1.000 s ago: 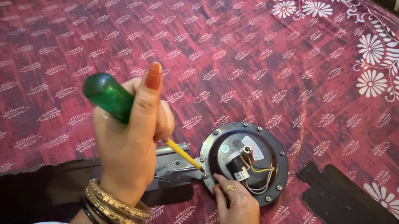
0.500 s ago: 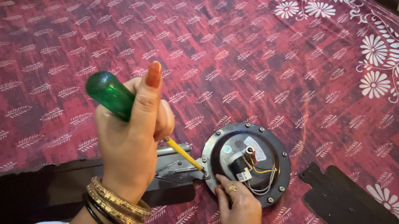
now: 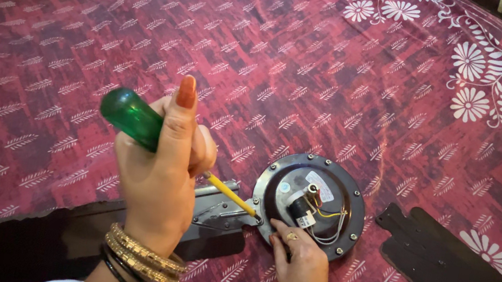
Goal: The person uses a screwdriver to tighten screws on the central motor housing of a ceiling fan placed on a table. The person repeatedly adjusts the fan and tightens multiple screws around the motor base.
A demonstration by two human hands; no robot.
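The round dark motor housing [image 3: 312,203] of a ceiling fan lies face up on the patterned maroon bedsheet [image 3: 266,54], close to the sheet's near edge and a little right of its middle, with a small black capacitor [image 3: 302,210] and yellow wires [image 3: 327,215] showing in its centre. My right hand [image 3: 304,267] rests on the housing's near rim, fingers pressed down on it rather than wrapped around anything. My left hand [image 3: 164,167] is clenched around the green handle of a screwdriver [image 3: 131,116], thumb up along the grip; its yellow shaft slants down to the right and its tip meets the housing's left rim, where a grey metal blade bracket [image 3: 219,205] joins it. That bracket carries a dark fan blade [image 3: 6,242] running toward the near left corner. Two more dark blades [image 3: 460,281] lie loose on the sheet, just right of the housing, toward the near right corner.
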